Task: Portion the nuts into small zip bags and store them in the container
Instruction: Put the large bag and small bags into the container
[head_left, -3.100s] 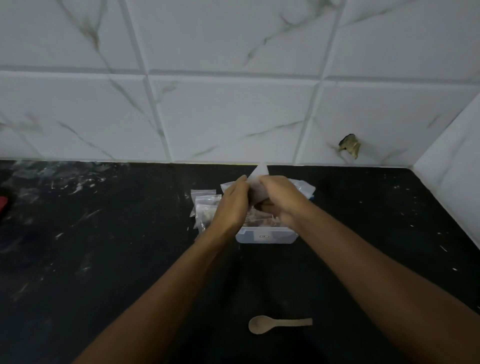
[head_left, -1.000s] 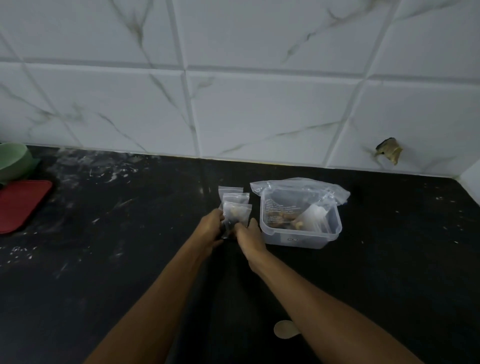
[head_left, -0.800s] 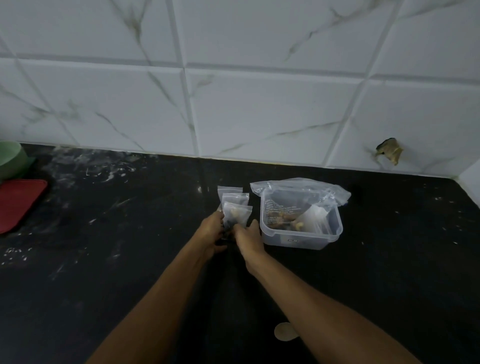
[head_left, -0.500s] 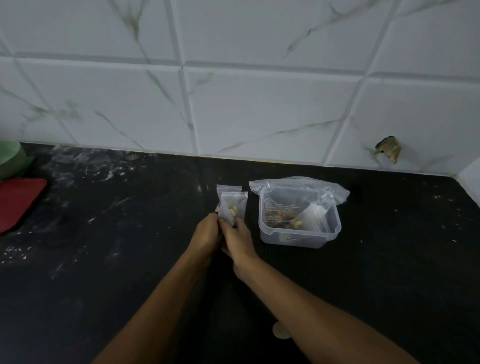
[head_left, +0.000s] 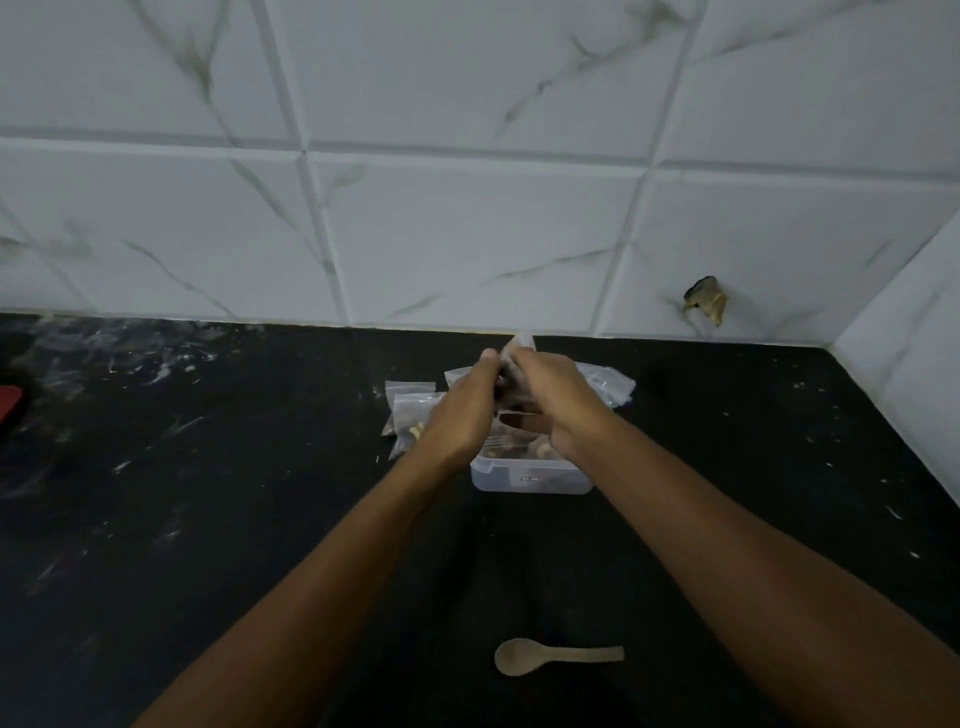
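Both your hands are raised together above the clear container (head_left: 530, 478) on the black counter (head_left: 208, 519): your left hand (head_left: 460, 410) and right hand (head_left: 550, 405) are pinched onto the same small zip bag (head_left: 521, 343), whose top corner pokes up between your fingertips, probably to press its seal. Filled bags (head_left: 408, 410) lie just left of the container, and a larger open bag (head_left: 608, 382) drapes behind it. The nuts inside the held bag are hidden, so whether the strip is fully shut can't be told; if it isn't, nuts could spill as you lower it. The spoon (head_left: 550, 656) lies near you, well apart, where a forearm pulling back could sweep it off
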